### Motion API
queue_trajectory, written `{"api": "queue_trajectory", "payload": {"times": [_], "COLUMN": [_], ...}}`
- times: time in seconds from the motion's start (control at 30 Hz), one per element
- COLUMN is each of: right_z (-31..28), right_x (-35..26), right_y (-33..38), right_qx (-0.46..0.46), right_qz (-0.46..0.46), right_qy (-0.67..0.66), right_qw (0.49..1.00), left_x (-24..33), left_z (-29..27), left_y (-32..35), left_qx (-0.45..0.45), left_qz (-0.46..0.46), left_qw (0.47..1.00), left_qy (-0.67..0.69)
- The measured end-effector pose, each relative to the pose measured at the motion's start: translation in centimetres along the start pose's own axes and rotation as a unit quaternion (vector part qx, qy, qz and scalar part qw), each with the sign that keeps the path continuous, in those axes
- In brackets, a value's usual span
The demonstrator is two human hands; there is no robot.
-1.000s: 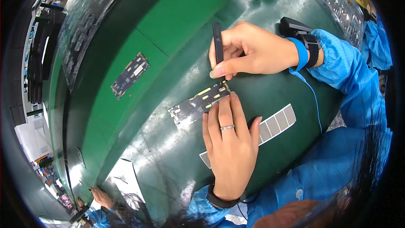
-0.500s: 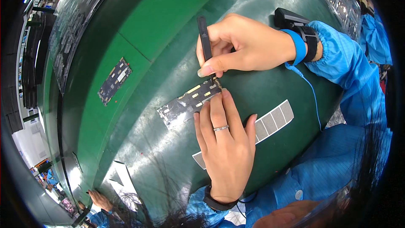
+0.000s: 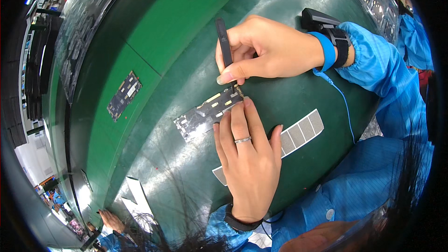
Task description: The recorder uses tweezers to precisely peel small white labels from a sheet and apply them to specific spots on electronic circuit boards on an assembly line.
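A dark circuit board [image 3: 198, 117] with yellow and white patches lies on the green work surface. My left hand [image 3: 252, 168] is open, its fingers stretched out, with fingertips resting on the board's right part and near edge. Black tweezers [image 3: 224, 44] are held upright by my right hand [image 3: 277, 49], pinched between thumb and fingers. Their tip meets the board's far right end; what it touches there is too small to make out. A white strip with grey rectangular stickers [image 3: 305, 133] lies partly under my left hand.
On the bright green belt [image 3: 154, 23] at the left lies another circuit board [image 3: 124, 96]. Clear plastic trays [image 3: 86, 28] stand beyond it. A blue cord [image 3: 346, 105] runs from my right wristband. Another person's hand [image 3: 111, 220] is at the lower left, near white paper [image 3: 137, 198].
The belt's seam and the board on it have shifted slightly down and left. My right hand and the tweezers have moved a touch left; my left hand stays nearly in place.
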State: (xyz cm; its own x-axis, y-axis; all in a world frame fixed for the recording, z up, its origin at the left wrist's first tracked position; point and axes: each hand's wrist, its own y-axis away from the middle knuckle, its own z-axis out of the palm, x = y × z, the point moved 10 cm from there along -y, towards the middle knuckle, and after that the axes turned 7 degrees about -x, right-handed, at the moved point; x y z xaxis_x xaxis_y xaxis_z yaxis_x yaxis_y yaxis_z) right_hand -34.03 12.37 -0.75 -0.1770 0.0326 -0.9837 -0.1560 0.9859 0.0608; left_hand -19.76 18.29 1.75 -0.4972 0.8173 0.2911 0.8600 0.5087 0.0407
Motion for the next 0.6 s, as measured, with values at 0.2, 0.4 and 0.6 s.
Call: {"api": "queue_trajectory", "payload": {"times": [0.2,0.4,0.6], "right_z": [0.4,-1.9,2.3], "right_x": [-0.4,-4.0,-2.8], "right_y": [0.1,2.5,8.2], "right_qx": [-0.024,0.044,0.013], "right_qz": [-0.002,-0.11,-0.04], "right_qy": [-0.021,0.1,0.023], "right_qw": [0.999,0.988,0.999], "left_x": [0.0,-0.2,3.6], "left_z": [-0.4,-1.2,-1.8], "left_y": [-0.1,0.0,6.4], "left_qx": [0.005,-0.004,-0.132], "left_qz": [0.003,0.004,0.041], "left_qw": [0.999,0.999,0.984], "left_qy": [-0.034,0.039,0.109]}}
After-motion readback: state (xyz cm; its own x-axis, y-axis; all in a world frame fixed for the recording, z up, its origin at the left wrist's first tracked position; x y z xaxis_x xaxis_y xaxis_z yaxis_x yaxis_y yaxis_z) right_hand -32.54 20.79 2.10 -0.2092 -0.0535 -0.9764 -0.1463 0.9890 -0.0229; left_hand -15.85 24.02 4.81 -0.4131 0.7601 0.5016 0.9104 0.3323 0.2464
